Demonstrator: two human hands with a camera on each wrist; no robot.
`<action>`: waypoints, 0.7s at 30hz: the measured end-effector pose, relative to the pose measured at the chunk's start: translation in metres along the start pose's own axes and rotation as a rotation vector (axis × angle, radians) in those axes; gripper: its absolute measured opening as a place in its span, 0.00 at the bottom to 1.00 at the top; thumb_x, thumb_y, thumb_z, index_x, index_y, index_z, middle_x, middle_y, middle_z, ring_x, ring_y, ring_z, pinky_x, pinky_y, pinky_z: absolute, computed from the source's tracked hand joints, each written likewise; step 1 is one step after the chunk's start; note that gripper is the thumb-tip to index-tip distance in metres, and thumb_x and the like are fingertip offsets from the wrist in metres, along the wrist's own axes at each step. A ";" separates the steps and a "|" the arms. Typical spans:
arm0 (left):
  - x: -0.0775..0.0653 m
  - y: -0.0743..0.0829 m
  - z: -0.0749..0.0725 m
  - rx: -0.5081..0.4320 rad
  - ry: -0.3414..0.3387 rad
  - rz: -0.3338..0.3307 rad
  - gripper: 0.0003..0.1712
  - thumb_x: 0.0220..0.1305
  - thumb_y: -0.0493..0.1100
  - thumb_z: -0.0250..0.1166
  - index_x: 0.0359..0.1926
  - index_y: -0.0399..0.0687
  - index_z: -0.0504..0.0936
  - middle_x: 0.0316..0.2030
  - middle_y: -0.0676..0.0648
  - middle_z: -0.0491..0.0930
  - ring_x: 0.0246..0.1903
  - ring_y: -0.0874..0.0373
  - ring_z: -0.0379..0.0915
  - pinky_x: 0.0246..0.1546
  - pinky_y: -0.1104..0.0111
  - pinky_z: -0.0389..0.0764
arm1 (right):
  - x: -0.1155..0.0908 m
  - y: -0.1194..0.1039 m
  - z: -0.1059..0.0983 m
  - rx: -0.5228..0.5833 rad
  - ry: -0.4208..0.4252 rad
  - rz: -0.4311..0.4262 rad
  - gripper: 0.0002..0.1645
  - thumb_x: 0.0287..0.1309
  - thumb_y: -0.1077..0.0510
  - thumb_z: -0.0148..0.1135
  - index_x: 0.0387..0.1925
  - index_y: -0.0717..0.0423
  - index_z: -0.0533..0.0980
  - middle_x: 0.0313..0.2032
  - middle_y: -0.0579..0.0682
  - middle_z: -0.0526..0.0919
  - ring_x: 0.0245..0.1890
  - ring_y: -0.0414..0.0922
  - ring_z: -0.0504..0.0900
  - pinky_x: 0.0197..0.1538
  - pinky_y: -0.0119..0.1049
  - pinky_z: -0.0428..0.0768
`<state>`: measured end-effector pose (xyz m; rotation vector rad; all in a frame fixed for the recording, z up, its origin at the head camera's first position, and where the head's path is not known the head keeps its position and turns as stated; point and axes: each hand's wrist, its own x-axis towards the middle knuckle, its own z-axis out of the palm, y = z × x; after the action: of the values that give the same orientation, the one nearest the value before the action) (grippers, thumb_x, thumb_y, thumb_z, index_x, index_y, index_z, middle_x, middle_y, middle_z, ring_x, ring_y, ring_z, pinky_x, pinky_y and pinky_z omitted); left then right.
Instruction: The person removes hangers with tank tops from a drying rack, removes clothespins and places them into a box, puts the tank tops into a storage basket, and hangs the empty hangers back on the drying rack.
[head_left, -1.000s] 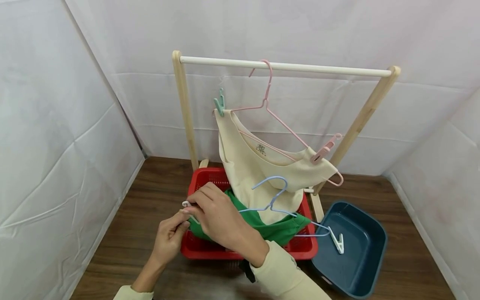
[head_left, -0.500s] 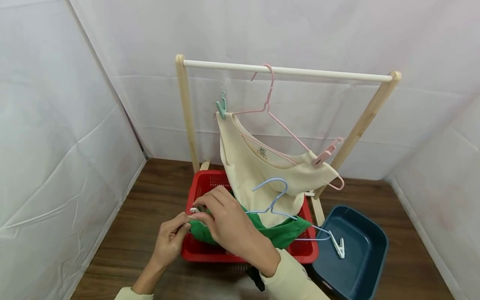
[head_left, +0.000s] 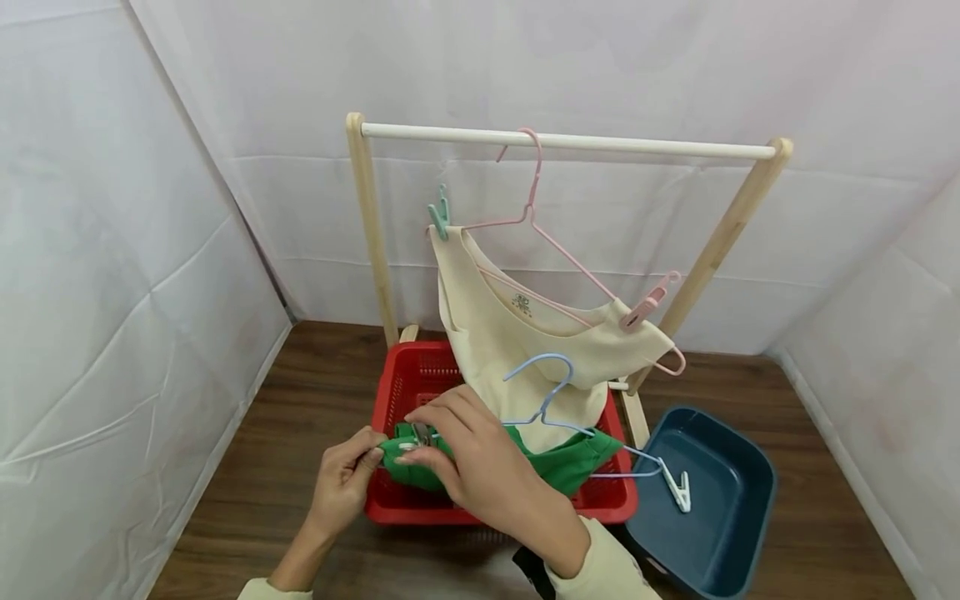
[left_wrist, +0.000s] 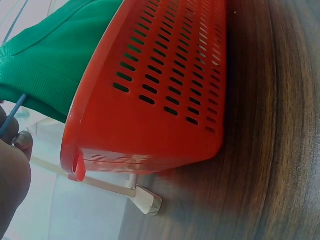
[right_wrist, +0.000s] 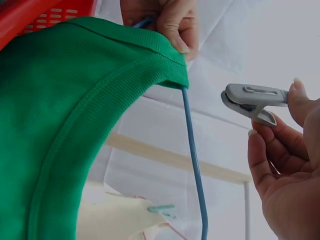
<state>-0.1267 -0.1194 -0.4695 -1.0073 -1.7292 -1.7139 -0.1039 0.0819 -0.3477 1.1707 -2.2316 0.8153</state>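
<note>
My left hand [head_left: 343, 479] pinches the left end of a blue hanger [right_wrist: 192, 140] together with the shoulder of a green garment [right_wrist: 75, 100]. In the right wrist view, my right hand [right_wrist: 295, 160] holds a grey clothespin [right_wrist: 255, 97] by its handles, between thumb and fingers. The clothespin's tip faces the garment's shoulder, with a gap between them. In the head view, the right hand [head_left: 487, 475] is just right of the left one and hides part of the garment. At the hanger's other end, a white clothespin [head_left: 678, 487] is clipped.
Below the garment stands a red basket [head_left: 390, 392]. Behind it, a rack with a white bar [head_left: 637, 145] bears a cream top [head_left: 547, 342] on a pink hanger [head_left: 537, 175], with green [head_left: 439, 215] and pink [head_left: 648, 302] clothespins. A blue basin [head_left: 720, 492] sits to the right.
My right hand has moved right and slightly down with the clothespin, away from the left fingertips. More green fabric shows between the hands. The left hand stays nearly in place.
</note>
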 end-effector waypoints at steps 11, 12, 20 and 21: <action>-0.004 -0.001 -0.001 0.023 0.023 -0.016 0.10 0.60 0.19 0.54 0.33 0.32 0.78 0.24 0.43 0.71 0.23 0.56 0.64 0.23 0.70 0.66 | -0.031 0.004 -0.019 0.024 -0.015 0.052 0.21 0.60 0.45 0.62 0.48 0.54 0.77 0.42 0.44 0.77 0.45 0.40 0.73 0.47 0.27 0.74; -0.005 -0.001 -0.001 0.025 0.024 -0.018 0.10 0.59 0.19 0.54 0.33 0.33 0.78 0.24 0.43 0.70 0.23 0.57 0.63 0.23 0.70 0.66 | -0.034 0.005 -0.020 0.019 -0.019 0.062 0.21 0.60 0.45 0.62 0.49 0.54 0.77 0.42 0.45 0.77 0.45 0.40 0.73 0.47 0.27 0.74; -0.005 -0.002 -0.002 0.033 0.028 -0.025 0.12 0.58 0.18 0.54 0.33 0.34 0.78 0.24 0.43 0.71 0.23 0.57 0.64 0.23 0.70 0.67 | -0.054 0.010 -0.031 -0.022 -0.039 0.097 0.20 0.63 0.47 0.59 0.51 0.54 0.77 0.44 0.45 0.77 0.45 0.41 0.73 0.45 0.32 0.74; -0.005 -0.002 -0.002 0.034 0.028 -0.026 0.12 0.58 0.18 0.54 0.32 0.34 0.78 0.24 0.43 0.71 0.24 0.57 0.65 0.23 0.70 0.67 | -0.056 0.010 -0.033 -0.025 -0.043 0.101 0.20 0.63 0.47 0.59 0.51 0.54 0.77 0.44 0.45 0.77 0.44 0.41 0.72 0.44 0.32 0.74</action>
<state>-0.1253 -0.1218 -0.4740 -0.9456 -1.7551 -1.7002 -0.0789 0.1402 -0.3641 1.0809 -2.3457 0.8062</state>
